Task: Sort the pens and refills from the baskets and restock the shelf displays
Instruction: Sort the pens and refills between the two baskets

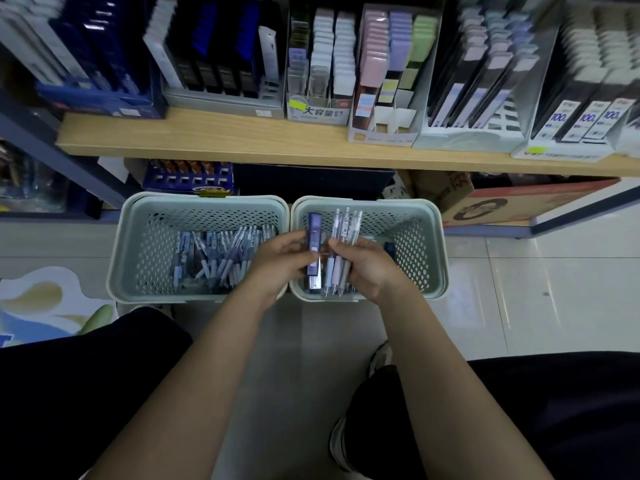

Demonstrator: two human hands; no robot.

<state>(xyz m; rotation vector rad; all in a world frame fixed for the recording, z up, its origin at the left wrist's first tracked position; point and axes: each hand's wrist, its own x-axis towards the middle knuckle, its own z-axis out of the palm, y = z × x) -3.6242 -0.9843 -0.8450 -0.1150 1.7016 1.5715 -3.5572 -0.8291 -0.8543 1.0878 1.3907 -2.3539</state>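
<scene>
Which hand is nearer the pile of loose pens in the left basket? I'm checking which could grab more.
Left. The left hand sits at the pile of loose pens' right edge, holding a dark blue box. The right hand is over the right basket, gripping a bundle of pens.

Two baskets (pixel 201 202) side by side below shelf (pixel 242 140)

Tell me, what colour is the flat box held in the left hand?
Dark navy blue flat box, gripped by the left hand; head view shows it best.
</scene>
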